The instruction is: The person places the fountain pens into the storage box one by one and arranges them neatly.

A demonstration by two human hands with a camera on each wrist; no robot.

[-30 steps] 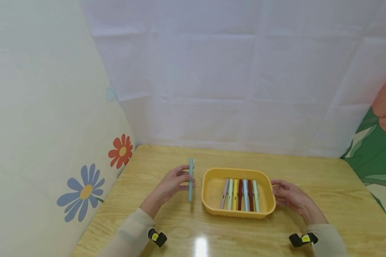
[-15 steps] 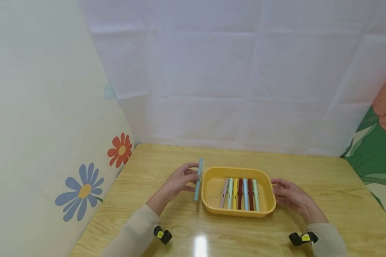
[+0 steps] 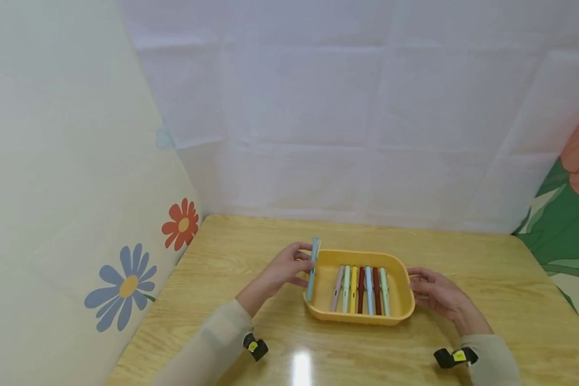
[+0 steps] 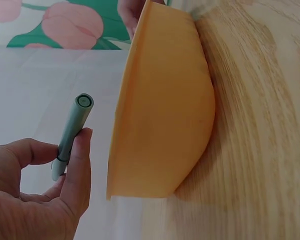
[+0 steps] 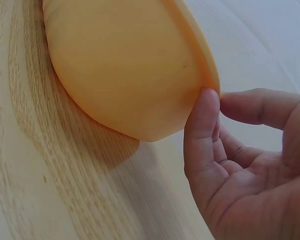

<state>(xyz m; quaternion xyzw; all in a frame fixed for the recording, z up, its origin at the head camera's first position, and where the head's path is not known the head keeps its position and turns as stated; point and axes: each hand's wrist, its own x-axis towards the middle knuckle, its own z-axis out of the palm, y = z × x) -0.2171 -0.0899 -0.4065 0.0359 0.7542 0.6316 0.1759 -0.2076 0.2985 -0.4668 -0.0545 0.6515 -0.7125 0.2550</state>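
Note:
My left hand [image 3: 286, 268] pinches a light-blue pen [image 3: 312, 273] between thumb and fingers. In the head view the pen is nearly upright, over the left rim of a yellow plastic basket [image 3: 352, 318]. From the left wrist, the pen [image 4: 76, 122] shows its round end and stands apart from the basket's outer wall [image 4: 162, 100]. Inside the basket lies a row of several pens, among them a yellow pen [image 3: 353, 289] and a pinkish pen [image 3: 336, 289] at the row's left end. On the opposite side, my right hand [image 5: 240, 155] pinches the basket's rim between thumb and forefinger.
The basket stands on a wood-grain table [image 3: 366, 354]. A white cloth [image 3: 299, 118] hangs behind the table. Flower-printed cloth [image 3: 130, 287] borders the left side, and another floral print [image 3: 569, 230] the right.
My left hand has carried the light-blue pen rightward, from beside the basket to above its left rim. The pen has tilted slightly. My right hand has kept its place on the rim.

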